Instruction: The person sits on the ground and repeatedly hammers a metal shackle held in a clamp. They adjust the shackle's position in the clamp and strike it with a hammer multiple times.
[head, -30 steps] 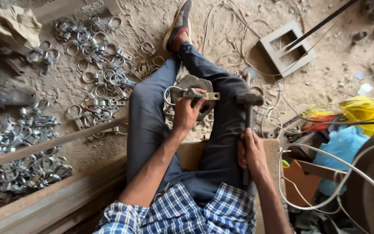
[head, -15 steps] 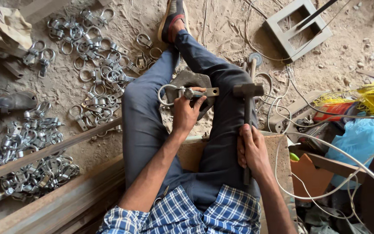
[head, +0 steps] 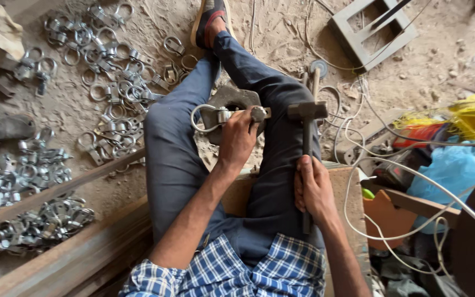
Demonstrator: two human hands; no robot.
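The left hand (head: 237, 137) is closed over a metal clamp (head: 224, 116), pinning it on a dark iron block (head: 232, 99) that sits between the person's knees. The clamp's wire ring (head: 200, 118) sticks out to the left of the fingers, and its bolt end (head: 259, 114) pokes out to the right. The right hand (head: 314, 190) is wrapped around the handle of a hammer (head: 307, 129), low on the shaft beside the right thigh. The hammer's head (head: 307, 111) stands just right of the clamp's bolt end, near it but apart. More clamps (head: 111, 82) lie scattered on the dirt floor (head: 441, 60) to the left, well away from both hands.
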